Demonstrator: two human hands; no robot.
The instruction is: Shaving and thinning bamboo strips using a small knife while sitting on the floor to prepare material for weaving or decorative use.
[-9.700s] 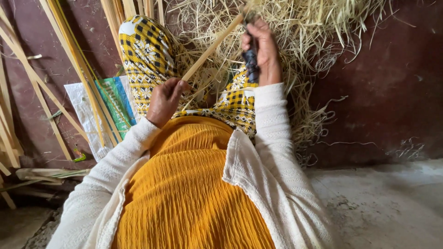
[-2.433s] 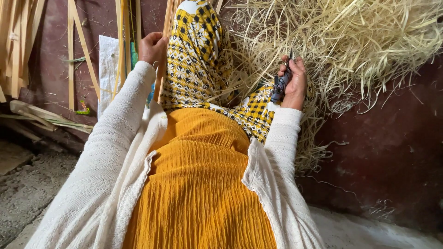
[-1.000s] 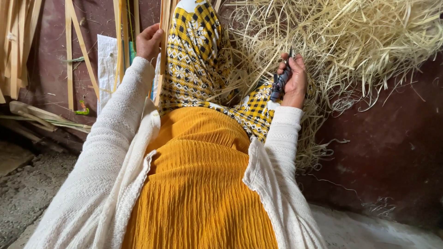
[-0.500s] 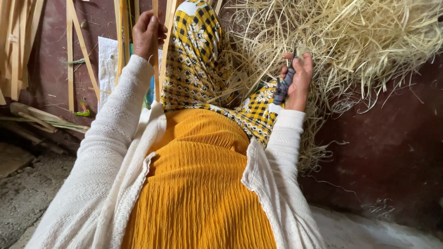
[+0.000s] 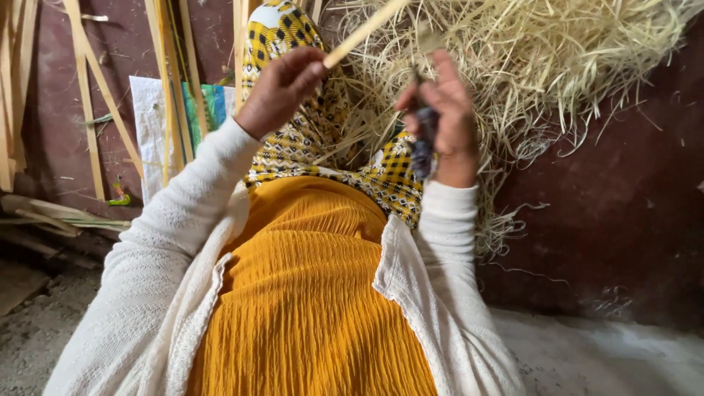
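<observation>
Left hand (image 5: 282,88) pinches the near end of a pale bamboo strip (image 5: 364,32) slanting up past it, while the right hand (image 5: 440,117), beside it, is clenched on a dark-handled knife (image 5: 423,143), seemingly for shaving, with heaped shavings (image 5: 557,66) crowding behind and leaning slats (image 5: 172,95) further left.

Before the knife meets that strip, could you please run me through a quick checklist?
1. Left hand pinches the strip at its lower end: ok.
2. Right hand closed round the knife handle: ok.
3. Blade edge and which way it faces: cannot tell, blurred.
4. Knife touching the strip: not ok, they look apart.
5. Left fingers out of the blade's path: cannot tell.
6. Shavings piled right behind both hands: not ok, they crowd the work.
</observation>
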